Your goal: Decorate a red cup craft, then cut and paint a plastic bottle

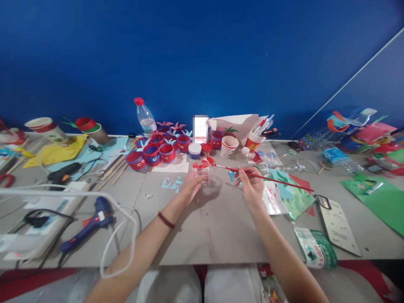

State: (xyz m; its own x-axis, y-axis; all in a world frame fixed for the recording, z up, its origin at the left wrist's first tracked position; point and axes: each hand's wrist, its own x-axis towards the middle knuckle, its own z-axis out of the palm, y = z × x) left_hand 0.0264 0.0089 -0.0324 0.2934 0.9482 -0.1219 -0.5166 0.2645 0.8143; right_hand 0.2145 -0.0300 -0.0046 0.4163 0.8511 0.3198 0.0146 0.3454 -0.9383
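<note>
My left hand [191, 185] is closed around a clear plastic cup [204, 176], which looks like a cut bottle piece, with red paint along its upper part. A red-handled paintbrush [277, 178] is gripped in my right hand [252, 185], its bristle end pointing left toward the cup's rim. Just behind the cup stand a small pot of red paint [207, 148] and a white-lidded jar [195, 149]. Whether the bristles touch the cup or a red-smeared piece beside it, I cannot tell.
Red and blue painted cups with eyes [152, 154] cluster behind on the left, near a bottle [145, 118]. A blue glue gun [90, 225], power strip [47, 223] and white cable lie left. Rightward are a phone [339, 227], green packet [317, 248] and paper cup [229, 146].
</note>
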